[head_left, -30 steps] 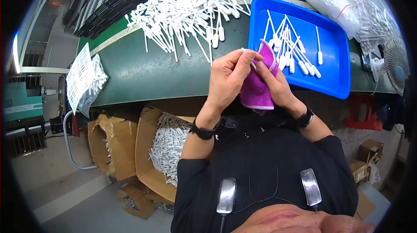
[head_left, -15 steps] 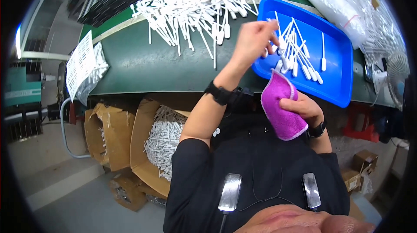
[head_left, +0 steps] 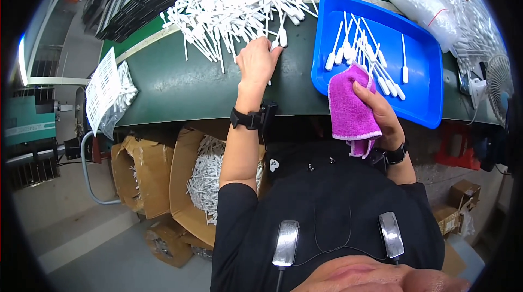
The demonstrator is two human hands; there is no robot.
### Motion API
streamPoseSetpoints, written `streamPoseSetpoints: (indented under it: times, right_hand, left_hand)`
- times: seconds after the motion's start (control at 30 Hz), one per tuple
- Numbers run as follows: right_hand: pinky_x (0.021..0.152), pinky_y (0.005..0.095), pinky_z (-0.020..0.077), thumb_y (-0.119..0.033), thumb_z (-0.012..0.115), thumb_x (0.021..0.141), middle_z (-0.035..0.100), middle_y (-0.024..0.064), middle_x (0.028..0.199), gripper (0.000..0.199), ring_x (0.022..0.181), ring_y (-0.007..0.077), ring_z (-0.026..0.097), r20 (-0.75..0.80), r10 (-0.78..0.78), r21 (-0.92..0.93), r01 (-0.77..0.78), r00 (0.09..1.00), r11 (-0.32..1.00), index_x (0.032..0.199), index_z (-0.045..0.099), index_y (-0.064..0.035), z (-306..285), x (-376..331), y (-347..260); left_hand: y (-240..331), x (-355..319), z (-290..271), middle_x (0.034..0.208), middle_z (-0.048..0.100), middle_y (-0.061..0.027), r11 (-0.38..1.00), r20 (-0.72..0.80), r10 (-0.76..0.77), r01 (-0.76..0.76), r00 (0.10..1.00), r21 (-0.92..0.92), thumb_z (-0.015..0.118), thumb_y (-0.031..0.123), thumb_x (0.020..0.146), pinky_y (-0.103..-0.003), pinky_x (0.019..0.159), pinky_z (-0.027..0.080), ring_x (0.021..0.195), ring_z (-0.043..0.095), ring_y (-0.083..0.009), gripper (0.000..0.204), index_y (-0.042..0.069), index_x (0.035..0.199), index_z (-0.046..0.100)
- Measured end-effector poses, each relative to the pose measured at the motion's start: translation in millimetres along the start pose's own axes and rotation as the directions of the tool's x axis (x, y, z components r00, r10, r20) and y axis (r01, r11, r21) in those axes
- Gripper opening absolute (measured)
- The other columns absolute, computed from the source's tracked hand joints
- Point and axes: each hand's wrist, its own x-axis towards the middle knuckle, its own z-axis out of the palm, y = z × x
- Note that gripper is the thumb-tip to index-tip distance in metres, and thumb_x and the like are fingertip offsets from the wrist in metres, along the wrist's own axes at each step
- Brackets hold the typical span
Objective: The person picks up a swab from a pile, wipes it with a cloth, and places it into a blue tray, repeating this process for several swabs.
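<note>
We see the left hand (head_left: 259, 60) resting fingers-down on the near edge of the white swab pile (head_left: 234, 3) on the green table (head_left: 180, 87); whether its grip has closed on a swab we cannot tell. The swabs' long axes mostly run away from us. The right hand (head_left: 378, 112) clutches a magenta cloth (head_left: 348, 109) over the near-left corner of the blue tray (head_left: 422, 74), which holds a few swabs (head_left: 362, 47). Bare green table lies left of the left hand.

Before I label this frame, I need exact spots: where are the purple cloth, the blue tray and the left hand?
purple cloth (head_left: 348, 109): head view, middle of the fabric.
blue tray (head_left: 422, 74): head view, bare floor.
left hand (head_left: 259, 60): head view, back of hand.
</note>
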Motion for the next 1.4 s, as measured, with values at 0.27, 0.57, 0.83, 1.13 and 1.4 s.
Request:
streamPoseSetpoints:
  times: [0.27, 0.57, 0.83, 1.13, 1.4]
  right_hand:
    - [0.07, 0.0252, 0.0539, -0.025, 0.061, 0.091, 0.065, 0.0073, 0.096, 0.033, 0.08, 0.0132, 0.066, -0.081, -0.074, 0.065, 0.079, 0.994, 0.995, 0.115, 0.054, -0.0034, -5, 7, -5]
    - [0.068, 0.0258, 0.0548, -0.022, 0.06, 0.091, 0.065, 0.0086, 0.096, 0.032, 0.079, 0.0144, 0.066, -0.065, -0.094, 0.12, 0.101, 0.993, 0.988, 0.116, 0.053, -0.0028, 13, 18, -3]
    - [0.069, 0.0272, 0.0556, -0.021, 0.06, 0.091, 0.065, 0.0091, 0.097, 0.03, 0.081, 0.0155, 0.067, -0.096, -0.135, 0.176, 0.151, 0.986, 0.973, 0.115, 0.054, -0.0031, 17, 18, -6]
    - [0.079, 0.0325, 0.0534, -0.029, 0.052, 0.095, 0.062, 0.011, 0.108, 0.035, 0.094, 0.0191, 0.064, -0.072, -0.221, 0.247, 0.232, 0.973, 0.941, 0.12, 0.05, -0.0038, 12, 24, -5]
    - [0.087, 0.037, 0.0469, -0.038, 0.041, 0.099, 0.061, 0.0103, 0.102, 0.04, 0.093, 0.0215, 0.061, 0.054, -0.35, 0.243, 0.328, 0.935, 0.913, 0.116, 0.052, -0.0044, 18, 44, 15]
  left_hand:
    - [-15, -39, -27, 0.071, 0.061, -0.0059, 0.775, 0.095, -0.228, 0.239, 0.969, -0.585, 0.051, 0.028, 0.092, -0.028, 0.046, 0.04, 0.055, 0.055, -0.0161, 0.026, 0.004, 0.087, 0.061]
    - [2, -72, -20, 0.062, 0.034, 0.006, -0.154, 0.343, -0.147, 0.321, 0.928, -0.934, 0.046, 0.023, 0.098, -0.018, 0.036, 0.017, 0.043, 0.024, -0.0011, 0.021, 0.004, 0.1, 0.053]
    - [3, -81, -22, 0.066, 0.038, 0.0046, -0.225, 0.32, -0.149, 0.283, 0.936, -0.932, 0.044, 0.023, 0.098, -0.018, 0.035, 0.02, 0.043, 0.026, -0.0018, 0.023, 0.003, 0.1, 0.054]
    - [4, -87, -26, 0.063, 0.04, 0.0048, -0.249, 0.331, -0.153, 0.287, 0.931, -0.925, 0.047, 0.024, 0.098, -0.017, 0.036, 0.021, 0.043, 0.029, -0.0009, 0.021, 0.004, 0.1, 0.054]
    - [69, -108, -18, 0.06, 0.044, 0.0029, 0.148, 0.504, 0.217, 0.482, 0.836, -0.864, 0.044, 0.024, 0.098, -0.018, 0.037, 0.026, 0.043, 0.034, -0.0021, 0.023, 0.004, 0.101, 0.056]
